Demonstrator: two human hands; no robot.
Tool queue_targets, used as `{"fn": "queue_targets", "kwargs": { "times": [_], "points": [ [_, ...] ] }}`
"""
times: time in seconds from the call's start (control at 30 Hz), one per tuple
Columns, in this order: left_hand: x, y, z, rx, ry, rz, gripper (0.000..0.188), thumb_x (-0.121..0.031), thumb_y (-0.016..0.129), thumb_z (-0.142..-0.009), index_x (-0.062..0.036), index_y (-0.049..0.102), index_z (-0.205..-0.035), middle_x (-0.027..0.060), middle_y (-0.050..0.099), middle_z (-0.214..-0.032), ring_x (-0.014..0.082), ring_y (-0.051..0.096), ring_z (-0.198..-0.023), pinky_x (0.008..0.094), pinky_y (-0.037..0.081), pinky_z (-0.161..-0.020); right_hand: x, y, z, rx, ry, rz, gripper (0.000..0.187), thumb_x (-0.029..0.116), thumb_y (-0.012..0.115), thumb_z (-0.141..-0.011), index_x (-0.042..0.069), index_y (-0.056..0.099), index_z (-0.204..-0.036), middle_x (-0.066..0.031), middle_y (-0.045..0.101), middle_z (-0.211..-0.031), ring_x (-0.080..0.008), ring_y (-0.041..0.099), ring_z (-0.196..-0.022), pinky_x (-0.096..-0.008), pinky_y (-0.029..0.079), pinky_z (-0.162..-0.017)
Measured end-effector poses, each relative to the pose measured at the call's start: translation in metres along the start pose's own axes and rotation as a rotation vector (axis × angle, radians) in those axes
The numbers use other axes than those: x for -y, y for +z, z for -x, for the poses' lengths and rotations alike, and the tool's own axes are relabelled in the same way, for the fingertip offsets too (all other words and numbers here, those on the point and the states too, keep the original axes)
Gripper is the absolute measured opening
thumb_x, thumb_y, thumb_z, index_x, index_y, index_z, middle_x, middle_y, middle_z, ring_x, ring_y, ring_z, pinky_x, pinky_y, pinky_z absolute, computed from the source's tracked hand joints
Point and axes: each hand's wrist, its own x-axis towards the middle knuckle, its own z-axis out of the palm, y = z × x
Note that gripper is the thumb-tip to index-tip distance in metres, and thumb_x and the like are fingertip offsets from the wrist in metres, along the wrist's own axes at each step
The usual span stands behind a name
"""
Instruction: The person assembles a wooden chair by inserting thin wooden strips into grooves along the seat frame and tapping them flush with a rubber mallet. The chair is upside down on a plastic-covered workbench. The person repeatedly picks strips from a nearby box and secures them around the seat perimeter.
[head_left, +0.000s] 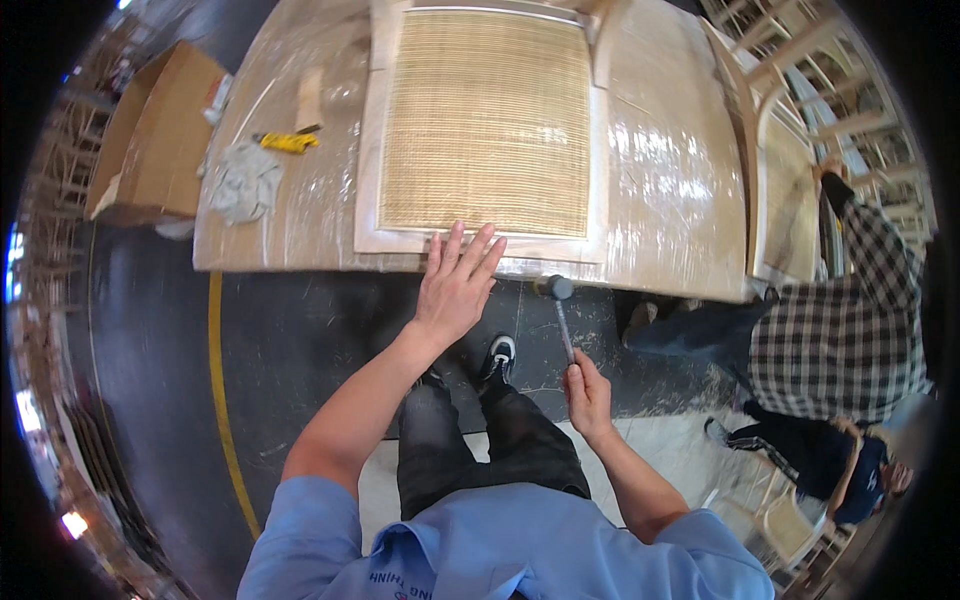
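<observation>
A pale wooden chair seat (483, 130) with a woven cane panel lies on the plastic-wrapped worktable in front of me, its light frame bordering the weave. My left hand (457, 285) rests with fingers spread on the near edge of the frame, fingertips reaching the weave. In my right hand (588, 393) is a mallet (556, 290), gripped by its thin handle. The mallet's dark head sits just below the table's near edge, to the right of my left hand, apart from the chair seat.
On the table's left lie a yellow-handled tool (288, 142), a wood block (310, 99) and a crumpled whitish cloth (246, 183). A cardboard box (160, 140) stands beyond the left edge. A person in a checked shirt (840, 350) works on another cane seat (785, 195) at right; another person is behind.
</observation>
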Motion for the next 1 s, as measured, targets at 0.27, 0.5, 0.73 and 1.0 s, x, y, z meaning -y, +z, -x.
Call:
{"fn": "queue_targets", "kwargs": {
  "times": [0.27,0.5,0.73,1.0],
  "points": [
    [0.014,0.026,-0.014,0.069,0.086,-0.062,0.072,-0.033,0.068,-0.097,-0.0174,0.042,-0.162,0.002,0.035,-0.169,0.0393,0.027,-0.156,0.0601,0.017,-0.127,0.002,0.036,-0.02,-0.401,0.062,-0.18,0.037,0.016,0.053,-0.111,-0.003,0.057,-0.142,-0.0006,0.059,-0.077,-0.007,0.055,-0.068,-0.025,0.047,-0.061],
    [0.019,0.029,-0.023,0.005,0.119,-0.063,0.073,-0.035,0.07,-0.095,-0.0199,0.043,-0.162,-0.0011,0.039,-0.167,0.0348,0.029,-0.156,0.0561,0.015,-0.128,0.021,0.081,-0.051,-0.434,-0.078,-0.082,0.035,0.015,0.053,-0.111,-0.002,0.059,-0.141,-0.0025,0.059,-0.08,-0.0091,0.055,-0.068,-0.0255,0.047,-0.062],
    [0.024,0.032,-0.024,-0.004,0.121,-0.046,0.072,-0.037,0.07,-0.095,-0.0198,0.046,-0.16,-0.0017,0.041,-0.166,0.0335,0.031,-0.155,0.0545,0.015,-0.129,0.03,0.096,-0.067,-0.392,-0.05,-0.011,0.035,0.015,0.055,-0.109,-0.001,0.059,-0.14,-0.0159,0.068,-0.088,-0.0236,0.067,-0.076,-0.0353,0.055,-0.075],
    [0.024,0.037,-0.019,0.011,0.14,-0.083,0.071,-0.039,0.067,-0.096,-0.0198,0.045,-0.161,-0.0021,0.041,-0.167,0.0339,0.031,-0.156,0.0544,0.012,-0.129,0.014,0.104,-0.071,-0.428,-0.092,0.057,0.036,0.015,0.055,-0.109,-0.001,0.059,-0.142,-0.0203,0.071,-0.099,-0.029,0.072,-0.084,-0.0379,0.057,-0.081]
  ]
}}
